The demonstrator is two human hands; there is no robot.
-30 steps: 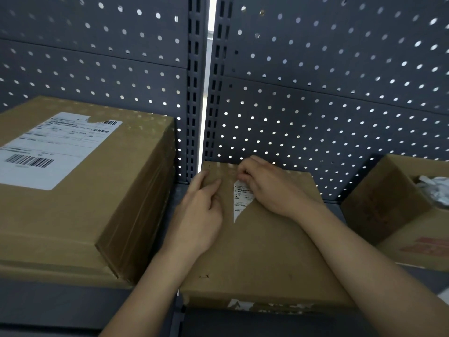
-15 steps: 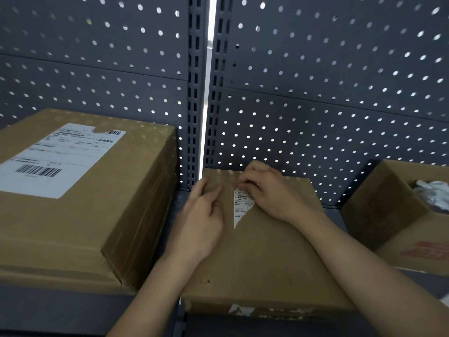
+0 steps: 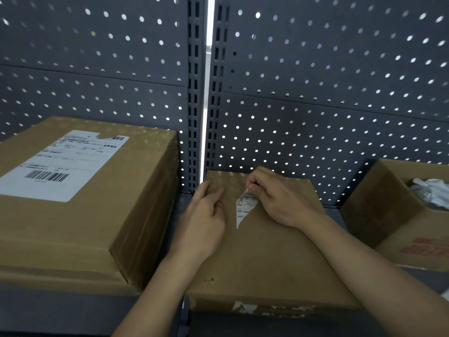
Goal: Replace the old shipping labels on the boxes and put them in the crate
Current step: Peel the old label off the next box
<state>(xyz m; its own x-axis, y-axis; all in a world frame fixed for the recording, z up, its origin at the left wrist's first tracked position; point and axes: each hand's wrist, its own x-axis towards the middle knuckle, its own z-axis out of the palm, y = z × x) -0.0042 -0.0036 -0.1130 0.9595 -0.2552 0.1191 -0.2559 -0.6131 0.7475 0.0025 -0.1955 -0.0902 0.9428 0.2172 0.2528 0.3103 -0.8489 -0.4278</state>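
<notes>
Dark grey pegboard (image 3: 315, 69) backs a grey shelf (image 3: 60, 312), its holes lit from behind. At the right edge of the frame an open box (image 3: 388, 210) is cut off, holding crumpled white material (image 3: 432, 193) that is hard to identify. The large box (image 3: 73, 227) at left also runs off the frame, and the print on its white label (image 3: 56, 164) is too small to read. In the centre lies the small box (image 3: 267, 259), flat and brown, with white tears along its near edge. A torn label (image 3: 244, 207), a strip narrowing to a point, clings to its top. The right hand (image 3: 279, 200) pinches the strip's upper end, hiding it. The left hand (image 3: 206, 220) rests loosely on the box just beside.
</notes>
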